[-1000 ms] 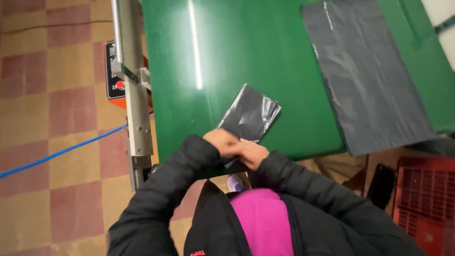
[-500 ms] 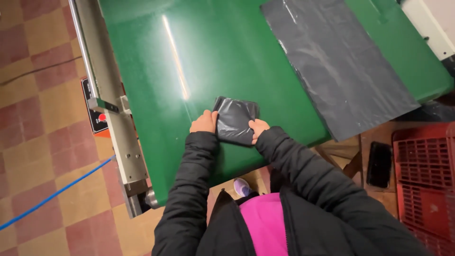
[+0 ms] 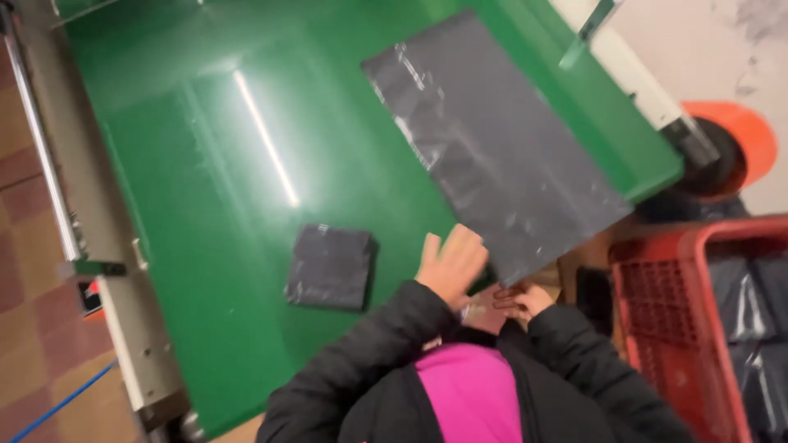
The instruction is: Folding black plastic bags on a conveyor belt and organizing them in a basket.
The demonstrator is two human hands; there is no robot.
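Nearest the camera, black jacket sleeves [image 3: 361, 369] and a pink top [image 3: 472, 394] fill the lower edge. The left hand [image 3: 450, 264] lies flat with fingers spread loosely, at the near corner of the flat grey plastic bag [image 3: 492, 148], seemingly touching its edge. The right hand [image 3: 521, 301] sits just below the green table [image 3: 213, 131] edge, under that same corner; its fingers are curled, but blur and shadow hide whether it grips the bag, so I cannot tell. Left of the left hand, apart from it, a folded grey bag [image 3: 330, 267] rests as a compact square on the table. The large bag is thin, glossy, creased film, lying diagonally and overhanging the table's near edge. Right of the table, a red mesh crate [image 3: 657, 303], cut off by the frame, holds more dark bags.
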